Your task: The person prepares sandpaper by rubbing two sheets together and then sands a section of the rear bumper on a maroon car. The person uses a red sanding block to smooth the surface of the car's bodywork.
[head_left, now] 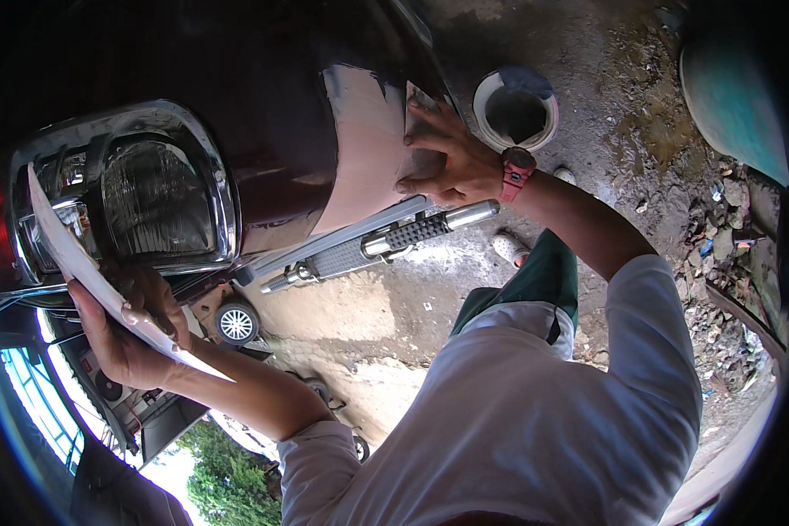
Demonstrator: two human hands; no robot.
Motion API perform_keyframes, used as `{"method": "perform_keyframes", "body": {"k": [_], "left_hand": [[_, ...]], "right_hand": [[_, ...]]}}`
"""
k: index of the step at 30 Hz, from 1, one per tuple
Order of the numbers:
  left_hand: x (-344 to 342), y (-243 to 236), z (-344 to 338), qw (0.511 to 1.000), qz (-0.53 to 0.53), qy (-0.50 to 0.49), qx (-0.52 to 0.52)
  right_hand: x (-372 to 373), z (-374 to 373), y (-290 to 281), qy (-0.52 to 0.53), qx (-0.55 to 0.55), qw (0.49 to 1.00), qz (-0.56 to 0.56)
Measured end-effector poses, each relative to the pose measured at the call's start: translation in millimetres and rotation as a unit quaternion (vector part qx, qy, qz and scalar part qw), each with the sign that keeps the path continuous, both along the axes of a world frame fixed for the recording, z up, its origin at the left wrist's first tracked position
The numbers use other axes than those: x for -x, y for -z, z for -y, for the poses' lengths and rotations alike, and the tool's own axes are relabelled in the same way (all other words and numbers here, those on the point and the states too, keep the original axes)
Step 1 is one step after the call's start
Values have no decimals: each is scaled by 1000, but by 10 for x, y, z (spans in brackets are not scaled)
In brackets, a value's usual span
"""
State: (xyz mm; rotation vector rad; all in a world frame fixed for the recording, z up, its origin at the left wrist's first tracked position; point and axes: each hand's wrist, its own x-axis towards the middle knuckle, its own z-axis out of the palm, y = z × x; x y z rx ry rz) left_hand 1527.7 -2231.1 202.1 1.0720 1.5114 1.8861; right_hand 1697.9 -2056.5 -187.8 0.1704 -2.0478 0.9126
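A dark, glossy vehicle [276, 96] fills the upper left of the view, its painted body curving over toward the ground [600, 96], which is stained and wet-looking in places. Below, the person's white shirt [535, 412] takes up much of the lower middle, with green trousers [539, 267] showing past its hem. On the vehicle's left part sits a large clear lamp [158, 197] in a shiny frame, and farther right a pale, dull patch [359, 145] spreads over the dark paint beside the panel's edge. A green rounded object [732, 105] stands at the far right, near loose rubble [719, 280]. A metal step bar [333, 260] with dark tread runs just below the patch. In front of the lamp, the left hand [127, 351] holds a long, thin, pale curved strip [83, 263], pinched between thumb and fingers, with both ends reaching beyond the grip. The right hand [460, 167] rests on the patch's right side, its fingers spread wide and pressing a greyish sheet [424, 163] flat against the surface. Just beyond that hand, a round bucket [481, 112] with a whitish rim stands on the ground. A spoked wheel [237, 323] shows below the vehicle, and a red watch [516, 174] circles the right wrist.
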Motion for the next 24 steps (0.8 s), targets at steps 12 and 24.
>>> {"method": "perform_keyframes", "body": {"k": [12,24], "left_hand": [[49,-10,-3,999,-36,15,33],[-7,23,-99,991,48,120,-18]], "right_hand": [[191,-398,-807,10,-63,997,-44],[280,-228,-753,-26,-37,998,-43]]}}
